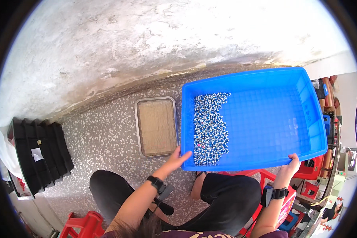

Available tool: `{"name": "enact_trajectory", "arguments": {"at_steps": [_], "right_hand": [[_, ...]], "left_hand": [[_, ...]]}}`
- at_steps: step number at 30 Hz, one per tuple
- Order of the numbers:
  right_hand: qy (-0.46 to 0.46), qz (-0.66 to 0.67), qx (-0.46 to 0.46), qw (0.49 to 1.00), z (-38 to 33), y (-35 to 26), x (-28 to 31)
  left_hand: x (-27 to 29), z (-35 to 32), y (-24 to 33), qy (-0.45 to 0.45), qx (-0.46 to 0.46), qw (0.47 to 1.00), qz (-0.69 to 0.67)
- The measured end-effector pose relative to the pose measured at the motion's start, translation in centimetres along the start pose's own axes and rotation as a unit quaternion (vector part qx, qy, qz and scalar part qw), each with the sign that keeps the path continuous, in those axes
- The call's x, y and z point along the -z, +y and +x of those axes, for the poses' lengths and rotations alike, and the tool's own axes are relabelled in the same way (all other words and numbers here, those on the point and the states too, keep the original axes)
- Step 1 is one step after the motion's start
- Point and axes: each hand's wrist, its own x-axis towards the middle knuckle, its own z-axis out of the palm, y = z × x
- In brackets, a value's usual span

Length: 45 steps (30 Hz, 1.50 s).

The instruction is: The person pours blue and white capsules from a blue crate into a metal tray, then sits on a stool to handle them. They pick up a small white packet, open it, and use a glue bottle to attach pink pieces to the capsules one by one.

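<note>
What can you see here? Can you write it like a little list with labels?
Place: speckled stone floor beside a pale, stained wall
Left hand: grips the near left corner of the blue tub
Right hand: grips the near right corner of the blue tub
Blue tub: big plastic tray, held up and tilted
Inside tub: heap of small blue and white pieces, gathered at its left side
On floor: shallow metal tray, left of the tub
Far left: stack of black crates
Near knees: red stools

My tub [309, 119]: bright blue, gridded bottom
My small pieces [210, 129]: blue and white mixed
Tray [137, 127]: silver rim, tan inside
Floor [103, 135]: grey speckled terrazzo
Crate [41, 158]: black
</note>
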Motion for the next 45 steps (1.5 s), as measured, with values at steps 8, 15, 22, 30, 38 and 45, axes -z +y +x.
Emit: {"name": "enact_trajectory", "arguments": {"at_steps": [8, 15, 22, 30, 38, 45], "right_hand": [[-0.051, -0.032, 0.116, 0.991, -1.6, -6.2, -4.0], [-0.13, -0.066, 0.165, 0.975, -6.0, -10.8, -7.1], [-0.145, -0.071, 0.228, 0.96, -11.4, -13.1, -9.1], [-0.162, -0.106, 0.255, 0.947, -17.0, -15.2, -10.6], [-0.161, -0.083, 0.304, 0.935, -24.4, -15.9, -12.2], [-0.155, -0.076, 0.322, 0.931, -27.6, -14.7, -11.6]], "left_hand": [[-2.5, -1.7, 1.2, 0.042, -0.018, 0.998, -0.037], [-3.2, -10.5, 1.1, 0.088, -0.012, 0.995, -0.045], [-3.3, -13.0, -1.8, 0.128, -0.002, 0.991, 0.026], [-5.8, -17.0, -4.9, 0.174, 0.046, 0.983, 0.039], [-4.0, -17.3, -7.5, 0.179, 0.033, 0.983, 0.019], [-1.8, -17.5, -5.8, 0.154, 0.142, 0.978, -0.008]]}}
